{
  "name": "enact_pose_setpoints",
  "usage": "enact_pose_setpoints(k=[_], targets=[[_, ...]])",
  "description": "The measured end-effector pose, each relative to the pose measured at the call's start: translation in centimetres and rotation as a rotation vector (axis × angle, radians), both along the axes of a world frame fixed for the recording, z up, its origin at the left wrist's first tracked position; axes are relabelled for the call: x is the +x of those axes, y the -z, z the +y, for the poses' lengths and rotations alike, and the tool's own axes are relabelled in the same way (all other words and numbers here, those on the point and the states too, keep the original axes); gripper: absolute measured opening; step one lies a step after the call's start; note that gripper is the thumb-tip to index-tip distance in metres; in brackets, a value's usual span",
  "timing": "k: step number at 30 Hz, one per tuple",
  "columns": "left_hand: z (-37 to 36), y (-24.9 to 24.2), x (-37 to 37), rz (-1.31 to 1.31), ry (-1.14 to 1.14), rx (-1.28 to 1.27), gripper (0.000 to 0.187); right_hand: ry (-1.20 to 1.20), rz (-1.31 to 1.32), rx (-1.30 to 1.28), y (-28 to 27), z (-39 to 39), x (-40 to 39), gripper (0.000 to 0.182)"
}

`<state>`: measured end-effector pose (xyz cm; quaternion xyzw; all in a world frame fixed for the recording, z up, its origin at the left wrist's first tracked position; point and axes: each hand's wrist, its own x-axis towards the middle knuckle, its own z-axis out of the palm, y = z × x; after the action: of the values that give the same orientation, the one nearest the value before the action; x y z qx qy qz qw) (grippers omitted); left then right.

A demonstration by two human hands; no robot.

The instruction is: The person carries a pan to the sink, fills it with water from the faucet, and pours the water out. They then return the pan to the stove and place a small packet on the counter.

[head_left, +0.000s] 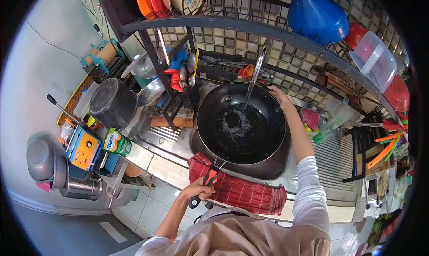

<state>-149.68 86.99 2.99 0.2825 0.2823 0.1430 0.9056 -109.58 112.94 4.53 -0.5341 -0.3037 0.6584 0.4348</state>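
Note:
A large black wok is over the metal sink, with water pouring into it from the curved tap. My left hand is closed around the wok's black and red handle. Up at the wok's far right rim, my right hand reaches toward the tap's base; its fingertips are small in view and what they hold, if anything, is unclear. A red striped cloth lies along the sink's front edge, under the handle.
A dark rack frame spans above the sink. Spoons stand in a holder left of the wok. Further left are a black pot and a green pouch. A ribbed drainboard lies at right.

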Motion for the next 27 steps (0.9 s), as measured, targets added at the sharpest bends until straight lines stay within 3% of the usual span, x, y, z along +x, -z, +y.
enact_pose_setpoints(k=[2, 8, 10, 11, 13, 16, 19, 27], targets=[[-0.1, -0.1, 0.1, 0.018, -0.011, -0.008, 0.029, 0.039, -0.091, -0.037, -0.8, 0.0, -0.3, 0.043], [-0.2, -0.7, 0.1, 0.002, -0.01, 0.0, 0.029, -0.098, 0.07, -0.075, 0.4, 1.5, 0.3, 0.063], [-0.4, -1.0, 0.2, -0.001, -0.02, -0.008, 0.029, 0.068, 0.043, 0.266, -1.8, -0.6, -1.5, 0.081], [-0.5, -1.0, 0.1, -0.001, -0.027, -0.016, 0.029, 0.066, 0.044, 0.263, -2.7, -1.0, -1.8, 0.081], [-0.5, -0.4, 0.2, -0.007, -0.021, -0.02, 0.029, -0.049, -0.13, 0.232, -4.0, -1.4, -2.3, 0.099], [-0.4, -0.4, 0.3, -0.014, -0.011, -0.027, 0.028, -0.077, 0.008, 0.16, -1.5, 0.2, -0.9, 0.108], [-0.3, -1.0, 0.3, 0.002, -0.016, -0.039, 0.028, -0.067, -0.133, 0.117, -0.3, 0.7, -0.5, 0.113], [-0.6, -0.3, 0.2, 0.017, -0.022, -0.044, 0.027, -0.097, -0.171, 0.072, 2.9, 3.5, 1.0, 0.115]])
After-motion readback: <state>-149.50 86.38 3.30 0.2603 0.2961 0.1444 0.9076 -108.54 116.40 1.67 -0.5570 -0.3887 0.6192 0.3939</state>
